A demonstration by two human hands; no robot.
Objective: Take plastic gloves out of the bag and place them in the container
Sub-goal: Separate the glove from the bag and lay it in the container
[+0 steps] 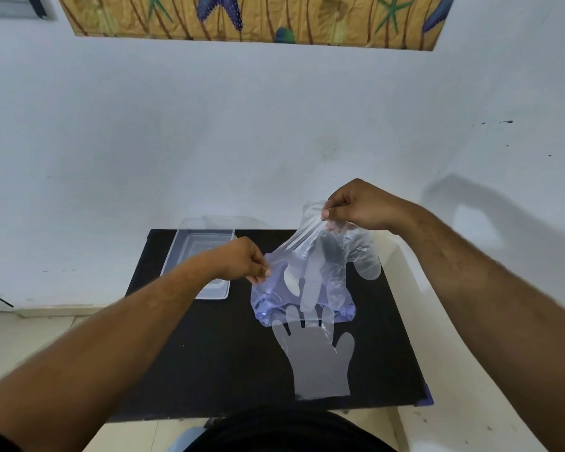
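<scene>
A: Nearest the lens: a dark garment (287, 432) at the bottom edge, the wearer's torso or lap, cannot tell which. Beyond it, largest item, the black tabletop (209, 353), set against a white wall (242, 141).

B: Wall detail?

A: A picture with starfish (252, 17) hangs at the top of the view. Marks on the wall at right.

B: Container position?

A: Clear plastic container (199, 246) at the far-left part of the table, lying flat, partly behind the left forearm. Contents not discernible through the plastic.

B: Bag?

A: Thin bluish plastic bag (271, 298), centre-right of the table, its bottom resting on the surface, its mouth lifted. Left hand (242, 261) pinches the bag's left edge between thumb and fingers.

B: Right hand?

A: Right hand (359, 205) raised above the bag, fingers closed on a bunch of clear plastic gloves (320, 252). The bunch hangs from the grip, lower part inside the bag; one glove fingertip droops to the right, outside it.

B: Any glove loose?

A: One flat clear glove (317, 360) lies on the table just in front of the bag, fingers pointing away, fingertips touching or under the bag's bottom. Cuff toward the near edge.
</scene>
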